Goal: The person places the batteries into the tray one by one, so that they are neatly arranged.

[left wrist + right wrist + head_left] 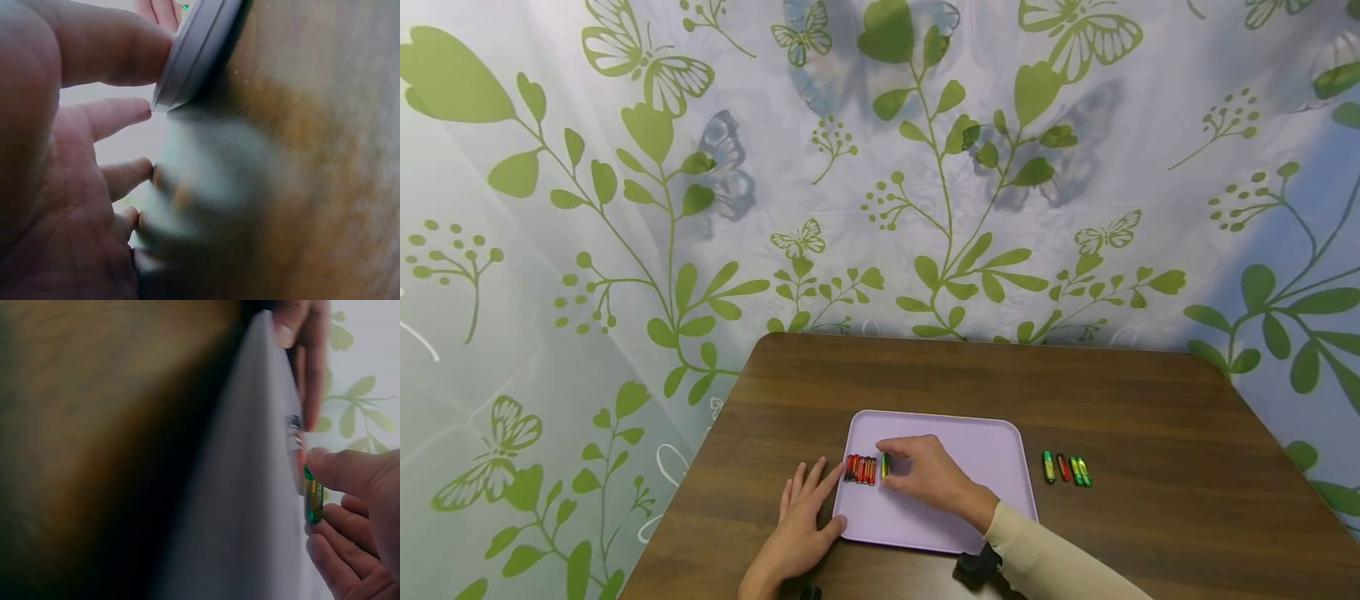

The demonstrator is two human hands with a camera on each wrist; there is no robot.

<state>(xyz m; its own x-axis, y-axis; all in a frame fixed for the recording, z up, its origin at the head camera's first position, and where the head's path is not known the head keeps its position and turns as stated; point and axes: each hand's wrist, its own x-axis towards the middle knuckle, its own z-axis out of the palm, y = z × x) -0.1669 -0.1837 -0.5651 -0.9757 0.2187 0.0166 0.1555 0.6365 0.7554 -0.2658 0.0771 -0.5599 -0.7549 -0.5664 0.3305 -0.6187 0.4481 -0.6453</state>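
Observation:
Between its thumb and fingertips, my right hand (928, 475) pinches a green and gold battery (314, 497) by its ends, low over the lilac tray (925, 529). Just left of that battery, several red and black batteries (861, 469) lie side by side in a row near the tray's left rim. My left hand (801, 525) is spread at the tray's left edge, fingers straight. In the left wrist view, its thumb (119, 53) touches the tray rim (200, 53).
To the right of the tray, a green and yellow battery (1048, 467), a red battery (1063, 467) and two more green batteries (1081, 472) lie on the brown wooden table (1150, 433). A leaf-patterned curtain (820, 250) hangs behind the table's far edge.

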